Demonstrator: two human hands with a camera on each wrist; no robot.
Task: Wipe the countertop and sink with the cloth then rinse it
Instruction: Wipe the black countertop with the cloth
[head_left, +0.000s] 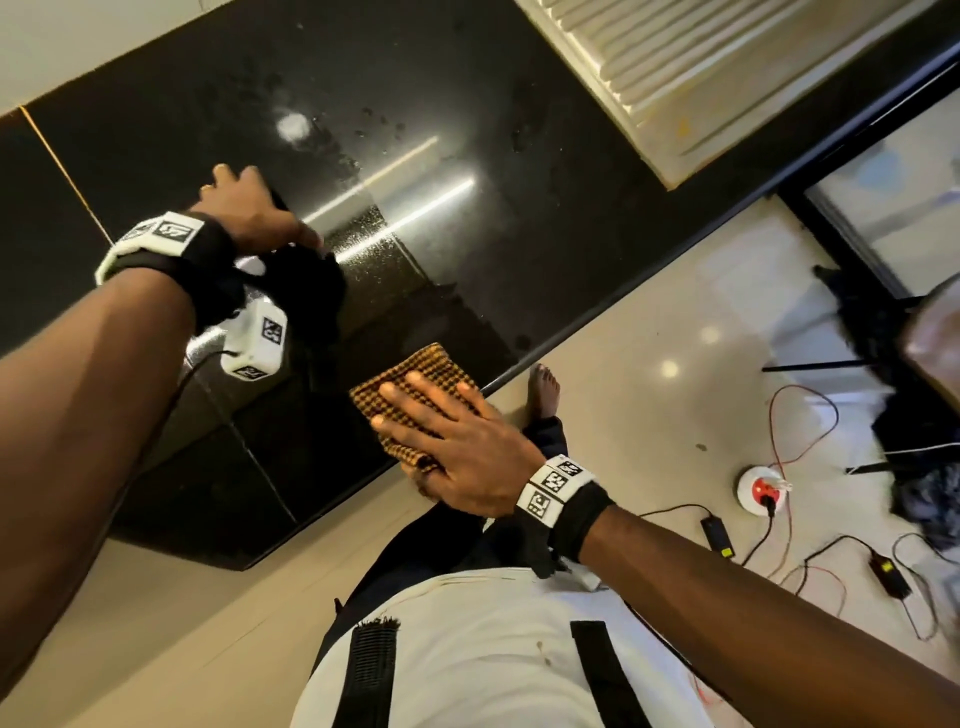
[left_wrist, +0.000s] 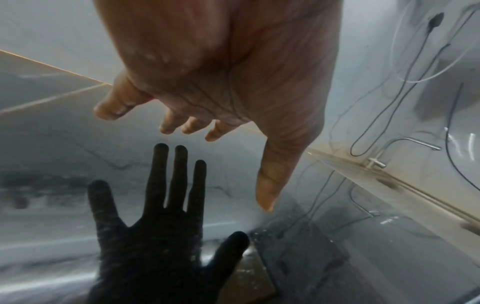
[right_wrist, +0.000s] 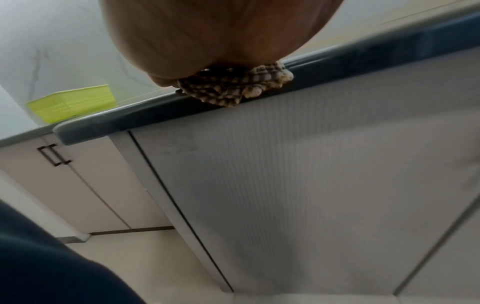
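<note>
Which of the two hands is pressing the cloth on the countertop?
The right hand. It lies flat, fingers straight, on the checked cloth at the countertop front edge. The left hand is further back, over bare countertop, holding nothing.

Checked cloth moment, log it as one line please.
phase: wiping | right hand: flat on folded brown checked cloth at front edge of glossy black stone countertop | left hand: open over countertop, holding nothing

Right hand (head_left: 457, 457) pressed flat, left hand (head_left: 254, 208) apparently hovering, fingers (left_wrist: 179, 123) spread.
</note>
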